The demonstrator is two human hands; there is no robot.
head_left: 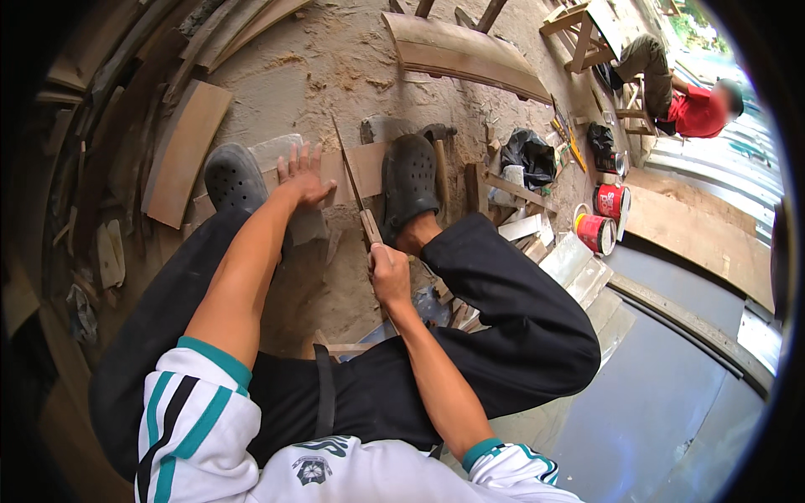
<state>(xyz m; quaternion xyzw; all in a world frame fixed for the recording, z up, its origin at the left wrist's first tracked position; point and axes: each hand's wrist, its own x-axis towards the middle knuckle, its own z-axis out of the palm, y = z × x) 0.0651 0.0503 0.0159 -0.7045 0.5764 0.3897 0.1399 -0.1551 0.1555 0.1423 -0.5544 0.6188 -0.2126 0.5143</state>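
Observation:
A pale wooden board point(359, 168) lies across low supports on the ground in front of me. My left hand point(303, 176) presses on it with fingers spread, holding nothing. My right hand point(388, 272) is closed around the wooden handle of a handsaw point(350, 170). The saw's narrow blade points away from me and crosses the board to the right of my left hand. Whether its teeth are in the wood, I cannot tell. Two dark clogs, the left clog point(234, 178) and the right clog point(410, 178), rest at the board on either side of my left hand and the saw.
A hammer point(442, 159) lies beyond my right foot. Planks point(186, 155) are piled at the left, and a wide wooden piece point(465, 57) stands ahead. Red cans point(595, 233), a black plastic bag point(530, 155) and offcuts lie right. A person in red point(698, 111) sits far right.

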